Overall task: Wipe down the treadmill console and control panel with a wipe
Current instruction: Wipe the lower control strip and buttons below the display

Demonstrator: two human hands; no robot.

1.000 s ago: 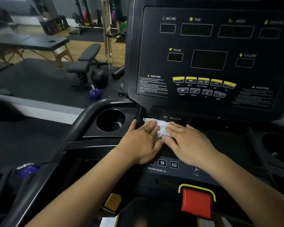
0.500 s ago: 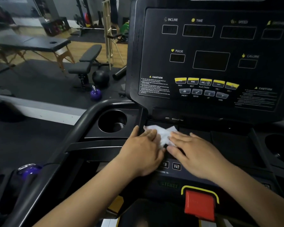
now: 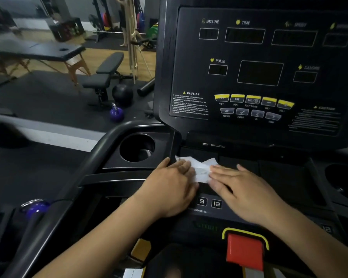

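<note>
The dark treadmill console (image 3: 259,73) stands upright with its displays unlit, and below it lies the control panel (image 3: 209,204). The left hand (image 3: 169,189) and right hand (image 3: 243,191) lie flat there, fingers straight, fingertips pressing a crumpled white wipe (image 3: 201,167) between them, just right of the cup holder (image 3: 137,147).

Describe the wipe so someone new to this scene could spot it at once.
Start at the tall black console filling the upper right. Below it, right of the left cup holder, the left hand and right hand lie flat. Between them sits the wipe: the only white, crumpled thing among black surfaces.
</note>
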